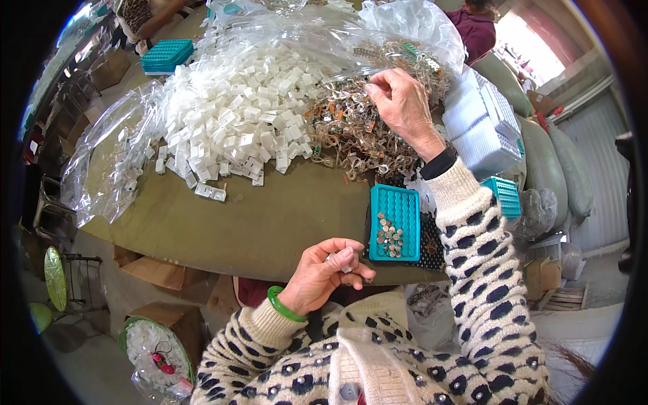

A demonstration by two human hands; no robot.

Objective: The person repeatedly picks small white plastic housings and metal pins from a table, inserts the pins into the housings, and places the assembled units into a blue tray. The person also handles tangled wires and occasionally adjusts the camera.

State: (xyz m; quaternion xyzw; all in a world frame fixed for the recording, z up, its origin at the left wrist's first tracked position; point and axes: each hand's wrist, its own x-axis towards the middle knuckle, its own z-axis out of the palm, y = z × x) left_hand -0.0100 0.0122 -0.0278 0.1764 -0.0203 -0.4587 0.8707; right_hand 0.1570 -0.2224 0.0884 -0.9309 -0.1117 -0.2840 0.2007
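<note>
the left hand (pixel 317 275) pinches a small white piece (pixel 339 260) above the near edge of the bench (pixel 270 216); the right hand (pixel 403 106), grip curled, is over tangled strips (pixel 351 138) toward the right edge; whether it holds anything, i cannot tell.

A heap of casings (pixel 236 128) lies left on the table (pixel 250 226); a heap of fittings (pixel 347 128) adjoins its right side; before the fittings sits a tray (pixel 403 202), discs (pixel 388 234) in its near part; stacked trays (pixel 480 128) stand farther right.
</note>
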